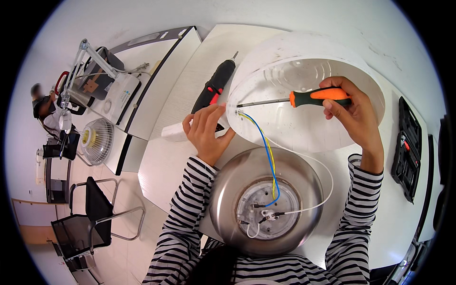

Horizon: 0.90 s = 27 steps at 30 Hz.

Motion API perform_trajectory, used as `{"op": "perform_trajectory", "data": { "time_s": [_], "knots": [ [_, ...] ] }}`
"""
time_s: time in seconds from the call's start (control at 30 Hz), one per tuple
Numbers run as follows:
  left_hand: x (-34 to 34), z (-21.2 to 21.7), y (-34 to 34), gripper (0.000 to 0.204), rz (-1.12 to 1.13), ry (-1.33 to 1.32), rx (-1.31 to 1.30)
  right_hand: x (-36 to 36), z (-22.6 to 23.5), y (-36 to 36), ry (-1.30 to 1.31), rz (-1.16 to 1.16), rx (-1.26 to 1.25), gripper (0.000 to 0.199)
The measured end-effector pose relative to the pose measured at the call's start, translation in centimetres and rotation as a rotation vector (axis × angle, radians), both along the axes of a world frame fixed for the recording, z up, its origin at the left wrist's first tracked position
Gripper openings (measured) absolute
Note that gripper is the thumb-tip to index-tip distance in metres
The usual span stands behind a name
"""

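In the head view, the right hand (354, 114) was clenched round the orange-and-black handle of a screwdriver (294, 99), whose shaft ran leftward to a spot on the inner rim of a white cylindrical housing (304, 52) lying on its side near the middle of the tabletop (156, 161). The left hand (205, 133) lay against the housing's left rim, fingers partly curled; whether it pinched anything there was hard to tell. Blue and yellow wires (268, 156) and a white cable led from that rim down to the underside of a steel bowl-shaped pot (223, 199), upturned at the tabletop's near edge, just before the striped sleeves. A black-and-red power screwdriver (214, 86) lay beside the housing toward the left edge. A black tool case (409, 147) sat open at the right edge. Beyond the left edge stood a small white fan (97, 141) and a black chair (90, 213).
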<state>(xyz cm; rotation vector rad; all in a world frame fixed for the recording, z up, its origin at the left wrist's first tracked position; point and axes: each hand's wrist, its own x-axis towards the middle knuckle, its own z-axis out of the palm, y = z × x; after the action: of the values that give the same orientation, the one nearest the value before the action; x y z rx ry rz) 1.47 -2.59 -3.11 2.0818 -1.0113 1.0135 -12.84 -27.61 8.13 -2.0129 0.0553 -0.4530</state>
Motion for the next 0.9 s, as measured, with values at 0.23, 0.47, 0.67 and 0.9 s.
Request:
{"op": "perform_trajectory", "data": {
  "time_s": [0.23, 0.47, 0.67, 0.9],
  "knots": [
    [0.1, 0.2, -0.1, 0.042, 0.009, 0.042, 0.031, -0.2, 0.6, 0.4, 0.071, -0.042, -0.01, 0.023],
    [0.1, 0.2, -0.1, 0.042, 0.014, 0.034, 0.03, -0.5, 1.1, 1.0, 0.142, -0.086, -0.028, 0.021],
    [-0.1, 0.0, 0.0, 0.043, 0.022, -0.005, 0.021, -0.4, 1.2, 0.4, 0.369, -0.277, 0.155, 0.018],
    [0.5, 0.1, -0.1, 0.041, 0.017, 0.009, 0.024, -0.5, -0.2, 2.3, -0.169, -0.296, -0.749, 0.027]
  ]
}}
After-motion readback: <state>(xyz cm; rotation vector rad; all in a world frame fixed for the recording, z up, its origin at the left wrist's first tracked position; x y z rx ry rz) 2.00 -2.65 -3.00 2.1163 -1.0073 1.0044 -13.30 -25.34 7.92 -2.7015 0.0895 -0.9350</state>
